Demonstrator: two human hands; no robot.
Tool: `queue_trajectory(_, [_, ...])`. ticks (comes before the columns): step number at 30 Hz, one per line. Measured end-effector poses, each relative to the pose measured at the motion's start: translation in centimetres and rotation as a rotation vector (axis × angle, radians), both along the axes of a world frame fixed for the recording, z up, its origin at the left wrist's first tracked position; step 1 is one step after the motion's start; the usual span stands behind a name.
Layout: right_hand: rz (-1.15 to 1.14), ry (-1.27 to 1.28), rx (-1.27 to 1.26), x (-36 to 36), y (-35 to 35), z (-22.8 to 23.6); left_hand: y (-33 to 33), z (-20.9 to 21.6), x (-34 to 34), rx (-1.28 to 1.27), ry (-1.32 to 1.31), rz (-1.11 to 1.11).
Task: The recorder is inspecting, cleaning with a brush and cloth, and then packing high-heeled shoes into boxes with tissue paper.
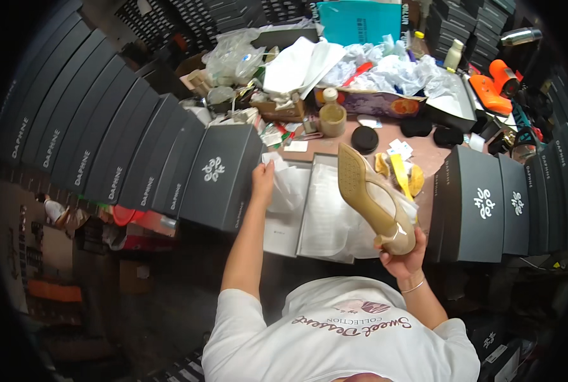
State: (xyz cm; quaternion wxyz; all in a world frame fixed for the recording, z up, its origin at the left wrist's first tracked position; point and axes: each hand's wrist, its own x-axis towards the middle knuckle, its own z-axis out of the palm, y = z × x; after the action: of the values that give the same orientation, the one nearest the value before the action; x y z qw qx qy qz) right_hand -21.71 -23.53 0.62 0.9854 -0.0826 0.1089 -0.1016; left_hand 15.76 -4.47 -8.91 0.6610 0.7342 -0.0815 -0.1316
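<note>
While the left hand (263,183) pinches paper (288,191), stretched forward, right hand (407,259) clasping a beige shoe (374,209) (toe up)

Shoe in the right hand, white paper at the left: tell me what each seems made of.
Shoe: beige patent leather or glossy synthetic, judging by bright highlights at the heel end; the look leaves it open. Its sole: perhaps rubber or plastic, dull, with a patterned face. White paper: likely thin matt tissue, as it creases loosely and looks slightly see-through.

Shoe (374,205): glossy heel, dotted sole | tissue (289,189): thin, crumpled paper | boxes (222,179): smooth matt card | bag (232,56): clear, shiny plastic | shirt (335,337): white cloth
</note>
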Motion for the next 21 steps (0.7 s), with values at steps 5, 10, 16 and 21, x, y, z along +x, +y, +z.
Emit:
queue_trajectory(5, [0.178,-0.156,-0.242,-0.3,-1.3,-0.7,1.6,8.0,-4.3,-0.203,0.061,0.01])
queue_trajectory(10, [0.225,-0.251,-0.223,-0.5,-0.9,1.4,0.9,10.6,-5.6,-0.144,-0.235,0.054])
queue_trajectory(16, [0.201,-0.31,-0.352,-3.1,-2.0,3.1,-0.9,16.1,-8.8,-0.523,0.54,-0.312])
queue_trajectory(21, [0.232,-0.2,-0.795,-0.9,-2.7,4.9,-1.4,12.3,-5.6,-0.794,0.82,-0.509])
